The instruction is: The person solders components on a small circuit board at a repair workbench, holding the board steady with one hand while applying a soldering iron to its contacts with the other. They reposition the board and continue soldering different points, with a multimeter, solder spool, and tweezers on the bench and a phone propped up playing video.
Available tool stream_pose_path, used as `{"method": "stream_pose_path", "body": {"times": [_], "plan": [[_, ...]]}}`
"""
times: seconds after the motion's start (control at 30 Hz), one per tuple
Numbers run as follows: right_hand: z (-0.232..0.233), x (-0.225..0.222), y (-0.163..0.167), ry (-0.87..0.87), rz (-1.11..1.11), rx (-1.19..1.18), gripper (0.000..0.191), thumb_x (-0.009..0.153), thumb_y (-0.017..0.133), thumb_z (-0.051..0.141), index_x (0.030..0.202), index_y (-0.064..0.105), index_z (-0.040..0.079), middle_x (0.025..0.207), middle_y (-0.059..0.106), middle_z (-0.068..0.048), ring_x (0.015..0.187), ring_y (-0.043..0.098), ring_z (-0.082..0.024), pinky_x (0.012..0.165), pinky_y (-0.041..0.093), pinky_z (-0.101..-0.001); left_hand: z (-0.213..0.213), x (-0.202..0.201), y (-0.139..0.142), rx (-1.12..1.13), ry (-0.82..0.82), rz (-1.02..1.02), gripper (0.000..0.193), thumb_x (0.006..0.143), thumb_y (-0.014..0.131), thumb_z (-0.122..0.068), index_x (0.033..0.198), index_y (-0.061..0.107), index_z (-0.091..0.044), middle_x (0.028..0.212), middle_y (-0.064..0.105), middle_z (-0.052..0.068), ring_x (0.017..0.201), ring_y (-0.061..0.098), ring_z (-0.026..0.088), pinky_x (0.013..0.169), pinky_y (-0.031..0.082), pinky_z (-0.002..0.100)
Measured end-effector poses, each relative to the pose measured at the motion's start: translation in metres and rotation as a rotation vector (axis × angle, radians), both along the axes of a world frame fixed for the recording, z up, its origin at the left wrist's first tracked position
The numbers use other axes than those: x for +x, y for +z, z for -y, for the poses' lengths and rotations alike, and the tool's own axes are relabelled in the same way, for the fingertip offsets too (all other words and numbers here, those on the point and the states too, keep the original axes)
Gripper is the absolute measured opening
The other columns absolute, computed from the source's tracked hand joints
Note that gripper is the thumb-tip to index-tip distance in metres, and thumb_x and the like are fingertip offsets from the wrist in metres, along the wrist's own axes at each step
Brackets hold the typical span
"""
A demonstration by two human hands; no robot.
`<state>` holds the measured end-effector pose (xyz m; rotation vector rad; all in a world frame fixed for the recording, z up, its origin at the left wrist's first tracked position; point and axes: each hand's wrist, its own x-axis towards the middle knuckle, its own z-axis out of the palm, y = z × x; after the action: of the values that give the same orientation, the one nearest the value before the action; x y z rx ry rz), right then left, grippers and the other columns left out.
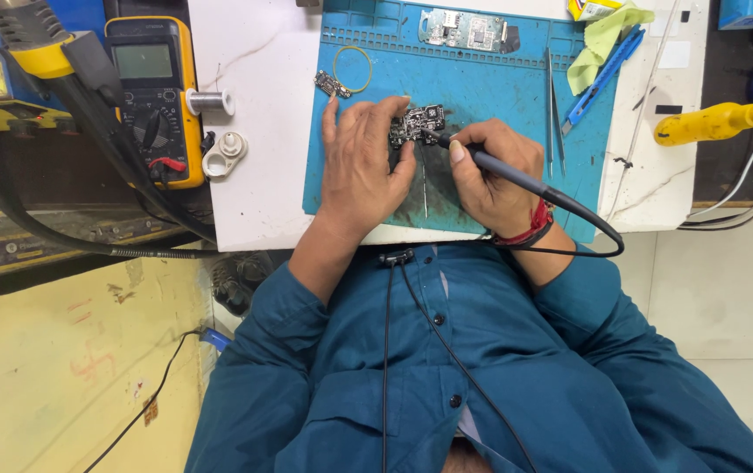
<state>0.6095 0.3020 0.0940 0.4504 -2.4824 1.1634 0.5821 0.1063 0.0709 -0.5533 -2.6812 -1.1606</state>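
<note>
Circuit board (418,125) lies on the blue mat (490,92), pinned at its near edge under the flat, close-pressed fingers of the left hand (360,158). The right hand (492,171), just beside it, is closed around a soldering iron (517,178) whose long axis slants from the wrist to the board's right edge. Mat covers a white table (254,131); a multimeter (153,96) sits left, tweezers (554,114) right.

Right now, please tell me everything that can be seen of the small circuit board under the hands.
The small circuit board is dark, nearly black, with tiny silvery parts and an uneven outline. It lies flat on the blue work mat, on a sooty, darkened patch. The left hand presses on its near edge with the fingers and covers part of it. The soldering iron, held in the right hand, has its tip at the board's right edge.
</note>
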Motion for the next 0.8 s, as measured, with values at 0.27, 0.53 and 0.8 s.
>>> {"method": "stream_pose_path", "body": {"times": [0.27,0.53,0.8], "plan": [[-0.0003,0.0009,0.0009,-0.004,0.013,-0.016,0.011,0.104,0.069,0.012,0.100,0.067,0.002,0.075,0.062,-0.010,0.064,0.062,-0.024,0.061,0.046,-0.0349,-0.0004,-0.0002,0.0006,0.002,0.003,-0.005,0.050,0.089,0.072,-0.014,0.135,0.054,-0.009,0.121,0.070,0.005,0.124,0.057,0.026,0.124,0.017,0.060],[-0.0004,0.0004,0.0000,0.012,0.010,-0.004,0.011,0.104,0.069,0.012,0.100,0.067,0.002,0.074,0.062,-0.009,0.065,0.062,-0.023,0.061,0.046,-0.0347,0.0001,0.0003,0.0001,0.010,-0.001,-0.013,0.050,0.089,0.072,-0.014,0.135,0.054,-0.009,0.120,0.070,0.005,0.124,0.057,0.026,0.124,0.017,0.060],[0.0001,0.0002,0.0002,0.011,0.023,-0.009,0.011,0.104,0.069,0.012,0.100,0.067,0.002,0.073,0.063,-0.008,0.065,0.063,-0.023,0.062,0.047,-0.0345,0.0000,-0.0003,-0.0015,0.008,0.003,-0.008,0.050,0.089,0.072,-0.014,0.135,0.054,-0.009,0.120,0.070,0.005,0.123,0.057,0.026,0.124,0.016,0.060]]}}
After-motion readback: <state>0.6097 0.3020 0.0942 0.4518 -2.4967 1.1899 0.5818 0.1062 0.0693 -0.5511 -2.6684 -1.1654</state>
